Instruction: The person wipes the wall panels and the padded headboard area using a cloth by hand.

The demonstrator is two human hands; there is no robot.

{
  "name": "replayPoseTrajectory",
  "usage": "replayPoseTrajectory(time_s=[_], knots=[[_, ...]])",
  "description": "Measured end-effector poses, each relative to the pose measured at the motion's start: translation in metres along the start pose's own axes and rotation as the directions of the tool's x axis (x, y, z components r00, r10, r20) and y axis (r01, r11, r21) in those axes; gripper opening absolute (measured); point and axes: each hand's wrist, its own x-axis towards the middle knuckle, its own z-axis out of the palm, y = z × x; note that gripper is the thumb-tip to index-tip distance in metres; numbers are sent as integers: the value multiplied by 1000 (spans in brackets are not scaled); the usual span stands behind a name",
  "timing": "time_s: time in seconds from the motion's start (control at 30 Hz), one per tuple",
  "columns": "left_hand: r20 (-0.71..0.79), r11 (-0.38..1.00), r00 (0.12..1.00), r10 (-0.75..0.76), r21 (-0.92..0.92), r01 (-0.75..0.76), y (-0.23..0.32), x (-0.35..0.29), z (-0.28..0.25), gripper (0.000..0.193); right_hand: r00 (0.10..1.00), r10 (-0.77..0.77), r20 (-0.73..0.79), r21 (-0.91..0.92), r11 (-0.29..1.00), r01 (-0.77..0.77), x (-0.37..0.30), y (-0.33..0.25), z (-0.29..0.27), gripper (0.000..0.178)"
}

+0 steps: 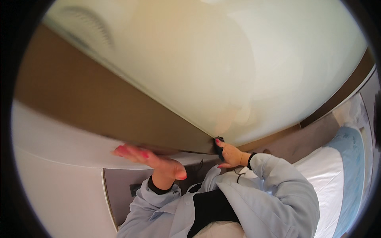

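Observation:
A large pale, glossy panel [198, 59] fills the upper view, bordered by a wide brown frame [107, 95]. My left hand [154, 160] is at the frame's lower edge. Its fingers are stretched out and it holds nothing; whether they touch the edge, I cannot tell. At the frame's near corner my right hand [233, 154] grips a small black, cloth-like item [218, 147] against the edge, thumb on top. Most of that item is hidden, so its exact kind does not show. Both forearms wear light blue sleeves with black cuffs.
To the right stands a bed with a white sheet [323, 178] and a blue cover [351, 158]. A white wall [59, 182] lies to the left, with a dark socket plate [135, 190] low beside it. A thin dark cord [200, 164] shows below the frame.

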Motion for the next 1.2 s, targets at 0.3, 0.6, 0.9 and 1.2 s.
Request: replayPoseTrajectory(time_s=[0.3,0.6,0.9,1.2], knots=[[-136,981,981,-137,-153,116,11,-16,8,79,897,-373,-237,-112,928,356,213,-82,-113,125],[-186,850,953,-241,-514,115,0,-26,-4,77,818,-568,-85,-498,736,459,396,-202,-246,98],[-166,824,962,-215,-561,87,-11,-38,-14,75,815,-565,-126,-340,797,500,380,-193,-228,80],[-169,916,970,-177,-389,100,-7,-36,-12,73,858,-433,-277,-84,900,427,328,-147,-183,72]])
